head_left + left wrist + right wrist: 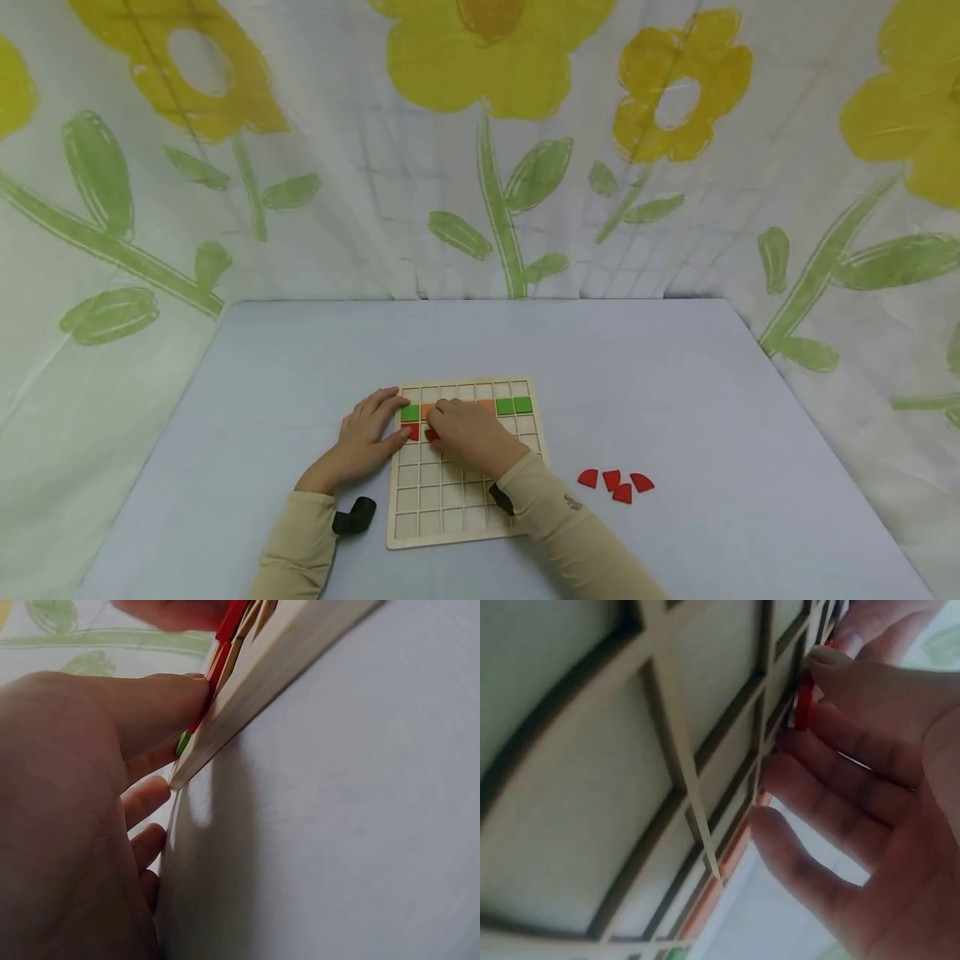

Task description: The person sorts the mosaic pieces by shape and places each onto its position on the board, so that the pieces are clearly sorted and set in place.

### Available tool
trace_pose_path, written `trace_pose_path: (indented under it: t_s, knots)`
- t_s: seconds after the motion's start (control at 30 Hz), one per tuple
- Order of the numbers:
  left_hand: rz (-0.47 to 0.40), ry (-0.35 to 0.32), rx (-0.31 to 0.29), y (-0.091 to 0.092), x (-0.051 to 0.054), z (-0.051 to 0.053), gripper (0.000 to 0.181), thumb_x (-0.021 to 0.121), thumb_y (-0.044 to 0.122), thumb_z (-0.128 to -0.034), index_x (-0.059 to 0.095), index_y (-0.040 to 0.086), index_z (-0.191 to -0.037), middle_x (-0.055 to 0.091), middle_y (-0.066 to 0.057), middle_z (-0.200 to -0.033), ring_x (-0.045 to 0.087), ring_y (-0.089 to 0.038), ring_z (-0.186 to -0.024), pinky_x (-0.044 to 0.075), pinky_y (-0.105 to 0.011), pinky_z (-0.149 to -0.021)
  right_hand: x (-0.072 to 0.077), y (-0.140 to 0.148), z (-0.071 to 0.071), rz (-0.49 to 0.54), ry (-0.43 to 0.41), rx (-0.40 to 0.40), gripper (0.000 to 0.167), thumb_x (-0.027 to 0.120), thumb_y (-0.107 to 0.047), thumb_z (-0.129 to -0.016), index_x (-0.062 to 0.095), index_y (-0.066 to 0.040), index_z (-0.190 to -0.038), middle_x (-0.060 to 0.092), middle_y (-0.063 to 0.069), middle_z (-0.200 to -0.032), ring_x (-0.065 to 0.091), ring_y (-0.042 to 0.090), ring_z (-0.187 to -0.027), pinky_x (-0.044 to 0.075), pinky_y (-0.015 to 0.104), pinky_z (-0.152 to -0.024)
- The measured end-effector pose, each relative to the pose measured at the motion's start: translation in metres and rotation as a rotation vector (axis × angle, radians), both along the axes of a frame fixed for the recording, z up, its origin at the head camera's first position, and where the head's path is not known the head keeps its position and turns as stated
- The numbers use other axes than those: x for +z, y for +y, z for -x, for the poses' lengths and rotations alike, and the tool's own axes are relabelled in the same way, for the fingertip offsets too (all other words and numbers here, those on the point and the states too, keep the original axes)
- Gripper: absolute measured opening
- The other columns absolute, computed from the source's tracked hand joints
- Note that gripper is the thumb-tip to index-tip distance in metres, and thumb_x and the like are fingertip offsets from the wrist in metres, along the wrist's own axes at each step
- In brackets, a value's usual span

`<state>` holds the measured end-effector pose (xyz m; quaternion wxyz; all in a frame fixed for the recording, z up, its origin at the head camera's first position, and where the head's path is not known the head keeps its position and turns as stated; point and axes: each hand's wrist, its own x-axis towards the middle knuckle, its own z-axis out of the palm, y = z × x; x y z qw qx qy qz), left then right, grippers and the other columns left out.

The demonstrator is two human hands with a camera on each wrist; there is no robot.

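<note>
Presently, both hands are at the wooden grid board (430,499), which lies on the table (675,375) and is divided into square compartments. The left hand (360,433) is at the board's left edge, fingers extended and gripping nothing; its thumb rests on a red piece (413,432) set in an end compartment. Just beyond that thumb, by the index finger, a green tile (409,412) occupies the next compartment. The right hand (468,435) is over the board, pinching a second red piece (431,434) between thumb and fingers; whether it is seated in its compartment cannot be told. Beyond the right hand, orange tiles (486,407) fill compartments in the green tile's row, the middle being hidden; right of them sit two green tiles (513,405). Four loose red pieces (588,478) lie on the table, off the board, to the right of the right hand.
</note>
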<state>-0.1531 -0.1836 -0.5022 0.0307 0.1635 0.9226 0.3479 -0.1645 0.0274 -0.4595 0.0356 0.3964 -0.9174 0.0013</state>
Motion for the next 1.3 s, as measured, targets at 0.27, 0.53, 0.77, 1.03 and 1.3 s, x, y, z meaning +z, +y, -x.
trace_pose_path:
  t_s: [0.27,0.53,0.77,1.03,1.3]
  knots:
    - [-0.007,0.019,-0.011,0.001,0.001,-0.001,0.043,0.059,0.03,-0.0944,0.05,0.01,-0.131,0.033,-0.016,-0.149,0.024,-0.041,-0.138,0.018,-0.065,-0.1,-0.001,-0.006,0.003,-0.031,-0.057,-0.063,0.035,0.066,-0.044,-0.088,0.06,-0.015,-0.106,0.062,-0.005,-0.092,0.059,0.009,-0.08,0.047,0.024,-0.066]
    - [-0.003,0.005,-0.006,0.002,0.001,0.0,0.044,0.06,0.029,-0.094,0.05,0.011,-0.132,0.032,-0.015,-0.15,0.023,-0.039,-0.139,0.017,-0.064,-0.102,-0.002,-0.006,0.006,0.01,-0.05,-0.024,0.023,0.067,-0.038,-0.088,0.062,-0.018,-0.098,0.059,-0.007,-0.088,0.055,0.006,-0.075,0.045,0.021,-0.065]
    - [-0.016,0.026,-0.008,0.002,0.002,-0.002,0.043,0.059,0.029,-0.0942,0.05,0.009,-0.131,0.033,-0.017,-0.148,0.024,-0.041,-0.138,0.018,-0.064,-0.1,-0.002,-0.007,0.009,0.047,-0.07,-0.016,0.025,0.068,-0.038,-0.087,0.063,-0.017,-0.099,0.061,-0.006,-0.09,0.056,0.007,-0.076,0.046,0.021,-0.065]
    - [-0.003,0.023,-0.009,0.0,0.003,-0.003,0.043,0.06,0.028,-0.0941,0.049,0.01,-0.132,0.032,-0.017,-0.149,0.023,-0.041,-0.138,0.018,-0.064,-0.101,0.001,-0.006,0.01,0.069,-0.077,-0.011,0.027,0.066,-0.04,-0.087,0.063,-0.016,-0.1,0.061,-0.006,-0.09,0.058,0.007,-0.078,0.047,0.021,-0.068]
    - [-0.004,0.035,-0.003,0.0,0.003,-0.003,0.043,0.06,0.028,-0.0941,0.05,0.01,-0.131,0.033,-0.017,-0.149,0.024,-0.041,-0.138,0.018,-0.064,-0.101,0.002,-0.006,0.011,0.083,-0.102,-0.025,0.025,0.066,-0.038,-0.087,0.062,-0.017,-0.1,0.059,-0.005,-0.088,0.056,0.007,-0.075,0.046,0.021,-0.066]
